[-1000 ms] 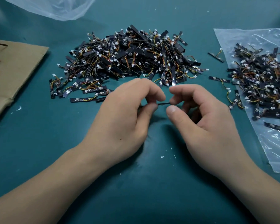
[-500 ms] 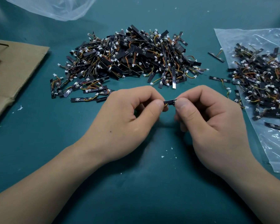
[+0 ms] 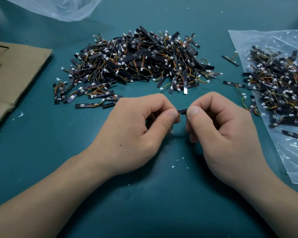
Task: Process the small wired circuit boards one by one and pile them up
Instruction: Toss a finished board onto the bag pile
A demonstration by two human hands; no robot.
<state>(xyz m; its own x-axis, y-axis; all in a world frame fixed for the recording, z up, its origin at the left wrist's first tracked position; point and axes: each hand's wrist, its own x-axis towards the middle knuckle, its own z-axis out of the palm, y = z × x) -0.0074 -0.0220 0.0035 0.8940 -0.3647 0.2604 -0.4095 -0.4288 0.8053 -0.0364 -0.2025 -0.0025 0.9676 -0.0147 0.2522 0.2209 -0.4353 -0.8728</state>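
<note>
A teal counter [image 3: 41, 160] fills the view, seen from above. At its left edge lies a flat sheet of brown cardboard [image 3: 15, 74]. In the middle of the far side sits a big pile of boards [image 3: 141, 62]: many small black circuit strips tangled with yellow, orange and red wires and white plugs, with a few strips spread flat along its near left edge. To the right, a second heap of boards [image 3: 282, 86] lies on a clear plastic bag [image 3: 265, 42]. Another clear bag [image 3: 58, 7] is crumpled at the top left corner.

Two bare forearms reach in from the bottom. The left hand [image 3: 136, 133] and right hand [image 3: 222, 133] meet near the centre, just in front of the big pile, fingers curled. Each pinches one end of a single small board [image 3: 181, 111] between thumb and forefinger, holding it level above the counter. A thin wire hangs below it, beside the left thumb.

Two loose boards [image 3: 230, 60] lie between the heaps. Tiny white flecks [image 3: 173, 166] dot the counter between the wrists.
</note>
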